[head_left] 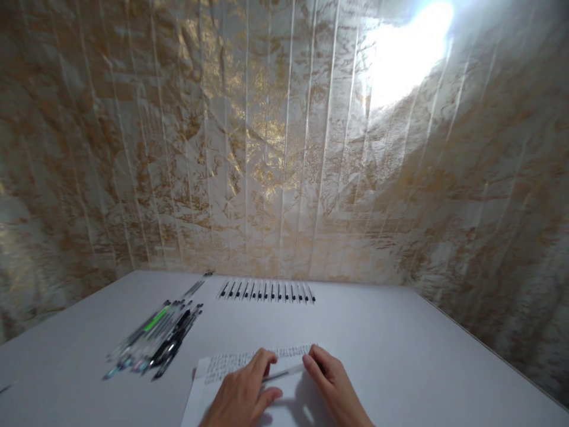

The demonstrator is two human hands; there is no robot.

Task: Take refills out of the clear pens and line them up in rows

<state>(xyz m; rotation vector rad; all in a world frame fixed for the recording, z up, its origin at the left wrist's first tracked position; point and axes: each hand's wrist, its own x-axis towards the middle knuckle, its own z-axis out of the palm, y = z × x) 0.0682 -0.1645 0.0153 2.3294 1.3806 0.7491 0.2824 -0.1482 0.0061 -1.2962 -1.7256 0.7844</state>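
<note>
Holding a pen [287, 373] above a written sheet [293, 392], right hand [332, 379] gripping one end, left hand [243, 388] with parted grip at the other

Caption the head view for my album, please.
Left hand and right hand handle a slim rod above a marked sheet, pens beyond.

Curtained desk workspace, white table [377, 344], rowed pens [265, 292], written-on paper [205, 388], shiny gold-patterned drapery [249, 207]

Bare left hand [243, 390], bare right hand [332, 379], slender fingers [264, 358], bare wrists [353, 412]
</note>
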